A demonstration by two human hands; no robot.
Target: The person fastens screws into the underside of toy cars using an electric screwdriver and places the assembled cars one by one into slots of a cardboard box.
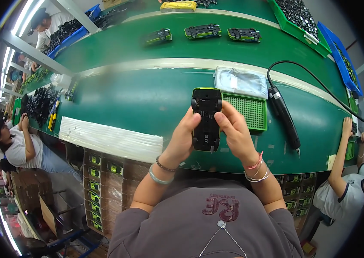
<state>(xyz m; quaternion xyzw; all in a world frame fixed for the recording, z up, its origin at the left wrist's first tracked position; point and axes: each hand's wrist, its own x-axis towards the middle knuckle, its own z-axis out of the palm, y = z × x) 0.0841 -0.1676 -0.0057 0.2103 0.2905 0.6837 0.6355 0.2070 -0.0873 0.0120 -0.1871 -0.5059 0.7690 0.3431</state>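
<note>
A toy car (207, 118) with a black underside and lime-green edges is held upside down over the near edge of the green bench. My left hand (185, 133) grips its left side, thumb on the black base. On the other side, my right hand (236, 131) closes round the car, its thumb also pressed on the base. Just right of my hands lies a green perforated tray (251, 112). A black corded electric screwdriver (284, 118) rests farther right, its tip toward me.
Three overturned toy cars (202, 31) lie across the far strip. A clear plastic-wrapped box (241, 81) sits behind the tray. A white foam strip (109, 136) lines the left front edge. Black parts (42, 103) are heaped at left; parts bins (298, 21) stand far right. Co-workers sit both sides.
</note>
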